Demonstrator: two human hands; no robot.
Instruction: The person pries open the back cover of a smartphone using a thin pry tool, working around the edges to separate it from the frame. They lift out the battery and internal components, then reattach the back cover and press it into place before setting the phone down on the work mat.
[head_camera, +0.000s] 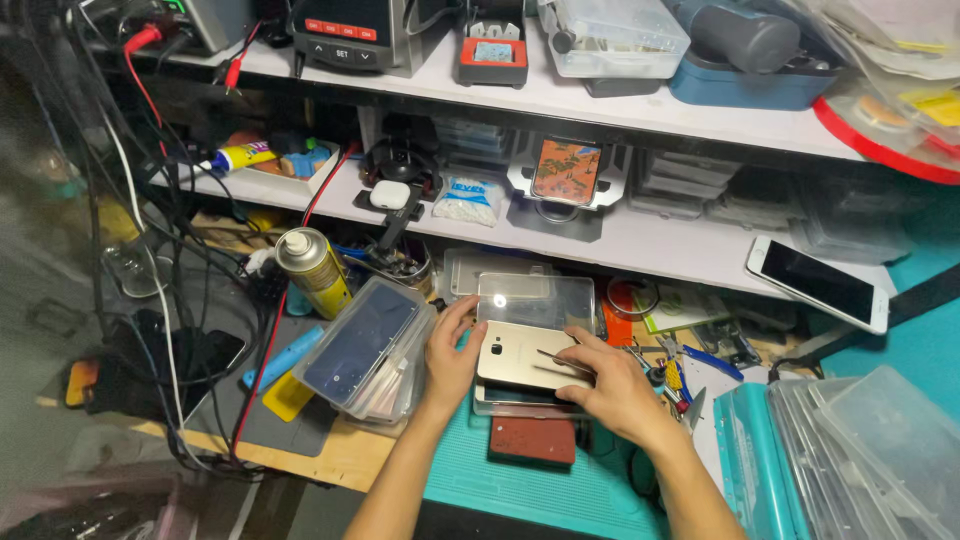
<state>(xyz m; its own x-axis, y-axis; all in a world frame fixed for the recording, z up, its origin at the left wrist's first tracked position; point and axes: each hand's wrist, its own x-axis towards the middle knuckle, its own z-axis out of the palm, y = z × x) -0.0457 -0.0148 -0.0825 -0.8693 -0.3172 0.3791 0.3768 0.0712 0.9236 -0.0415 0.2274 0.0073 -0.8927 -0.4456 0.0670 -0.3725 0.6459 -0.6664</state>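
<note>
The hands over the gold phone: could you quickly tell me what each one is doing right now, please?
Left hand: open, fingers against the left edge of the gold phone.
Right hand: closed on metal tweezers, tips over the phone's back.

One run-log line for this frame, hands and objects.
left hand: steadies gold phone edge | right hand: holds tweezers on phone back | nearby: spray can

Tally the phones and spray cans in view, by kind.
Gold phone back under the left hand and right hand: 1
White phone on the shelf: 1
Phone on the stand: 1
Spray can: 1
Total: 4
</note>
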